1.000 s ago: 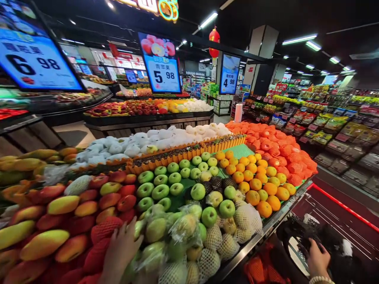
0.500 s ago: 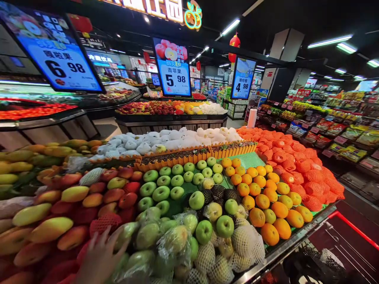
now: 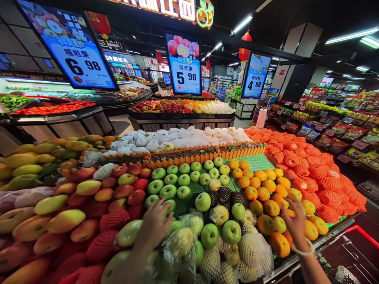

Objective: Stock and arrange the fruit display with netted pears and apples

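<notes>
My left hand (image 3: 154, 224) reaches over the fruit stand with fingers spread, its fingertips at a green apple (image 3: 169, 205) in the green apple pile (image 3: 177, 182). It holds nothing. Bagged green apples (image 3: 180, 240) lie just below it. My right hand (image 3: 296, 221), a bracelet on the wrist, stretches over the oranges (image 3: 266, 193). Its fingers are extended and rest on an orange (image 3: 288, 213) near the stand's front edge.
Mangoes (image 3: 56, 205) fill the left, netted pears (image 3: 248, 252) the front, and red-netted fruit (image 3: 314, 173) the right. White-wrapped fruit (image 3: 183, 138) lies behind an orange divider (image 3: 204, 156). Price screens (image 3: 185, 65) hang above. A red-rimmed cart (image 3: 361, 236) is at lower right.
The view swung left and up. My left hand moved up from the mango edge to the green apples. My right hand left the cart and came up onto the oranges.
</notes>
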The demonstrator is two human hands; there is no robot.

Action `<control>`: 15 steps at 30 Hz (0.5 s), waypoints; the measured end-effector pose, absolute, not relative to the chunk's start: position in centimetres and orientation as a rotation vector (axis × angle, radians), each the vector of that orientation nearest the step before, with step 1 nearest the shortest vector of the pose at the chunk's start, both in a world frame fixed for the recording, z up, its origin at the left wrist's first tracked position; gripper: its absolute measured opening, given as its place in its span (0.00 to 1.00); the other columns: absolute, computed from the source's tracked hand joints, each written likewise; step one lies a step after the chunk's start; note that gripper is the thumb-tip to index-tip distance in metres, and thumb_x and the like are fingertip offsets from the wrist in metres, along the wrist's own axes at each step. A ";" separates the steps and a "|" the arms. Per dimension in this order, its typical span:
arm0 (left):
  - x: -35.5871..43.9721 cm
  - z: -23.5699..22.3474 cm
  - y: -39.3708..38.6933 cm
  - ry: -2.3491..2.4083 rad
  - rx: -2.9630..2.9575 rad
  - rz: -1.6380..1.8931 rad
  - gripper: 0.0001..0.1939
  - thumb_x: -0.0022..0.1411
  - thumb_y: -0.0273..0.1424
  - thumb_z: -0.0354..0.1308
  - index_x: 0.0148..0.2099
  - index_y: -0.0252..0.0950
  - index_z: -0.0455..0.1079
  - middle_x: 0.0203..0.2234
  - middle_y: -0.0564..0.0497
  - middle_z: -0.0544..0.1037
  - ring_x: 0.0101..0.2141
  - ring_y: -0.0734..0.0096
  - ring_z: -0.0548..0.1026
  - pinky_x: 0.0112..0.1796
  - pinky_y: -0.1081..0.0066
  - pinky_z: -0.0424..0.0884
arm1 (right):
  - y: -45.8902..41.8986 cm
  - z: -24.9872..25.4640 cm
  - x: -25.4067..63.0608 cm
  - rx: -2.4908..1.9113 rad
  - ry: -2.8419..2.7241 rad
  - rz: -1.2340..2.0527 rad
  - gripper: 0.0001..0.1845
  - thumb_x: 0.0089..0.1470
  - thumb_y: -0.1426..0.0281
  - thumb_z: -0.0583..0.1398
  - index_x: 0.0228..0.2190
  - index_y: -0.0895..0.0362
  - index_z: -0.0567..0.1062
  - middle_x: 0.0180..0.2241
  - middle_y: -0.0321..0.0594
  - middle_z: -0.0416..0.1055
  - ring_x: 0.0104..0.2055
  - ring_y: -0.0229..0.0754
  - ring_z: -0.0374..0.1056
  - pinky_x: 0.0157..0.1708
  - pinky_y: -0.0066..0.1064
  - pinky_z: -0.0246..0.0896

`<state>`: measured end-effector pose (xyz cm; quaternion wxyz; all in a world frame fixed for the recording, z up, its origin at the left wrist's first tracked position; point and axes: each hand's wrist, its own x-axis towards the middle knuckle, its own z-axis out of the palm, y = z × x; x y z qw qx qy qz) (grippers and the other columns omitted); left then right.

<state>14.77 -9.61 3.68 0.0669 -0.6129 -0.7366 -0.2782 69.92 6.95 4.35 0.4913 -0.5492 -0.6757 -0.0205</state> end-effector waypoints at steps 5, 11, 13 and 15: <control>23.2 5.8 -0.7 -2.706 -2.323 -0.449 0.35 0.65 0.44 0.57 0.71 0.39 0.61 0.71 0.37 0.63 0.66 0.45 0.67 0.60 0.55 0.69 | 13.4 4.2 50.6 -1.290 -2.189 0.726 0.13 0.61 0.60 0.61 0.42 0.54 0.80 0.52 0.49 0.77 0.58 0.54 0.71 0.63 0.49 0.63; 26.0 6.7 1.8 -2.711 -2.341 -0.298 0.37 0.58 0.37 0.65 0.68 0.36 0.64 0.62 0.35 0.70 0.57 0.45 0.74 0.57 0.55 0.70 | 16.3 3.4 44.5 -1.440 -2.240 0.883 0.15 0.62 0.65 0.62 0.24 0.56 0.74 0.27 0.36 0.72 0.37 0.42 0.72 0.42 0.34 0.68; 26.4 7.9 0.4 -2.616 -2.386 -0.289 0.38 0.57 0.35 0.67 0.68 0.39 0.63 0.63 0.38 0.68 0.59 0.45 0.71 0.56 0.56 0.71 | 17.1 3.4 44.9 -1.502 -2.230 0.918 0.15 0.59 0.64 0.65 0.23 0.56 0.73 0.24 0.34 0.69 0.34 0.42 0.70 0.38 0.34 0.66; 27.2 9.3 -1.8 -2.396 -2.530 -0.296 0.39 0.56 0.34 0.67 0.68 0.42 0.62 0.65 0.40 0.67 0.61 0.46 0.68 0.55 0.57 0.72 | 17.9 3.4 45.3 -1.561 -2.218 0.949 0.15 0.56 0.65 0.67 0.22 0.56 0.73 0.22 0.33 0.67 0.32 0.42 0.68 0.37 0.34 0.65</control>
